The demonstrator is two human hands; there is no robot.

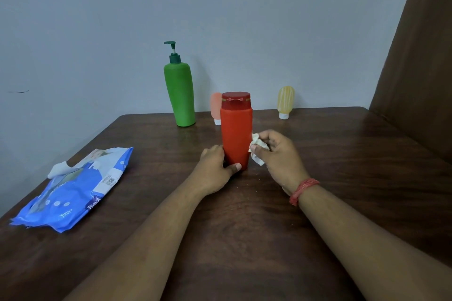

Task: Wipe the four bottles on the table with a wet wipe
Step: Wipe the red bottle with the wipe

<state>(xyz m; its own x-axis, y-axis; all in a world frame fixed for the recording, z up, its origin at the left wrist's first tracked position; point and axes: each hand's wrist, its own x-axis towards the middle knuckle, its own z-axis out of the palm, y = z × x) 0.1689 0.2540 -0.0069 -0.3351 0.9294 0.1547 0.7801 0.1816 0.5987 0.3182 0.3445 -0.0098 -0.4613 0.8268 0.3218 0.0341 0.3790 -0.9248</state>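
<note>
A red bottle with a dark red cap stands upright at the middle of the brown table. My left hand grips its base, thumb across the front. My right hand pinches a crumpled white wet wipe against the bottle's right side. Behind, near the wall, stand a tall green pump bottle, a small orange tube partly hidden by the red bottle, and a small yellow tube, both tubes cap-down.
A blue pack of wet wipes lies at the table's left edge with a wipe sticking out of its opening. A grey wall runs behind the table. A brown curtain hangs at the right.
</note>
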